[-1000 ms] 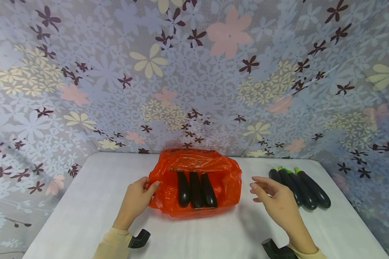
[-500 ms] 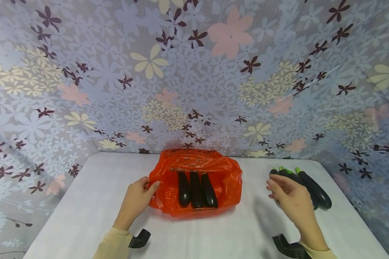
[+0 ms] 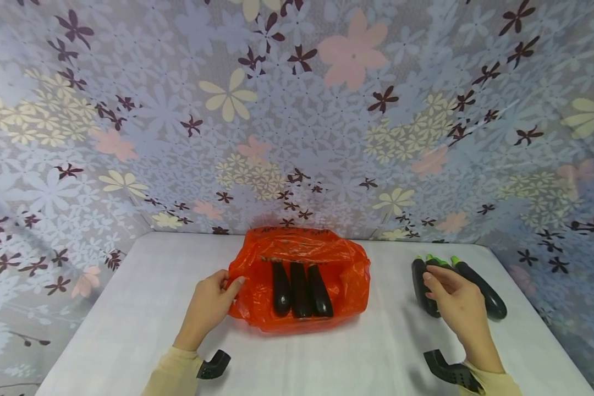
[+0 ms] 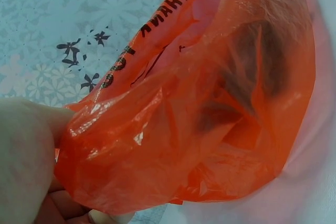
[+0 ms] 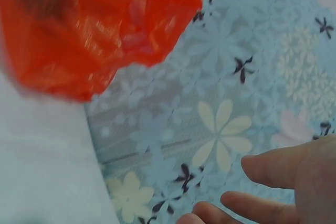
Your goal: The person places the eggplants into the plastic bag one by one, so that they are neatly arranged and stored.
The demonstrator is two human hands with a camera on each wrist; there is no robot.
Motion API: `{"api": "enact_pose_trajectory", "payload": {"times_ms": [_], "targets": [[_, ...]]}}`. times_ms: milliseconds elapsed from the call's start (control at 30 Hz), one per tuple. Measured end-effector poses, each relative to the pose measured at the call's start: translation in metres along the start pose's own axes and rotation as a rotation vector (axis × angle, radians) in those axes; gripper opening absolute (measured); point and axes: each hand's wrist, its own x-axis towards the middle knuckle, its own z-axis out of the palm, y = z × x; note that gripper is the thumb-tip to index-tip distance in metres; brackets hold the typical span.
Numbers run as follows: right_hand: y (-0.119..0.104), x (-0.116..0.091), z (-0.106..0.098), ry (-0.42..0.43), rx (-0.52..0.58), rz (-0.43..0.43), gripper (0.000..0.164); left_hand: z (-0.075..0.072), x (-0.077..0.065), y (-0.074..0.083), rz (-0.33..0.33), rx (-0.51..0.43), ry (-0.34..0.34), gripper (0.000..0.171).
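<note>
Fingers (image 5: 260, 209) of right hand (image 3: 461, 305) are hanging loosely parted, empty, now closing in on loose eggplants (image 3: 421, 286), likely fetching another; left hand (image 3: 210, 305) is pinching red bag (image 3: 299, 250).

I can see the left hand (image 4: 26, 156) gripping one end of a crinkled, translucent orange-red plastic bag (image 4: 152, 150), black lettering (image 4: 168, 10) along its rim. A dark shape (image 4: 260, 59) shows blurrily through the plastic; flowered cloth (image 4: 42, 19) spreads beyond, a whitish surface (image 4: 317, 166) alongside.
</note>
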Motion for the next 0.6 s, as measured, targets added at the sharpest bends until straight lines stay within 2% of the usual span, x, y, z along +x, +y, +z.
{"api": "enact_pose_trajectory", "payload": {"times_ms": [233, 367, 600], "targets": [[0.013, 0.007, 0.002, 0.034, -0.103, 0.069, 0.05, 0.001, 0.001, -0.001, 0.003, 0.004, 0.003, 0.025], [0.02, 0.01, 0.002, 0.041, -0.147, 0.076, 0.049, 0.002, 0.002, -0.002, -0.011, 0.008, 0.001, 0.027], [0.032, 0.015, 0.002, 0.035, -0.213, 0.032, 0.05, 0.004, 0.004, -0.004, -0.035, 0.019, 0.001, 0.026]]}}
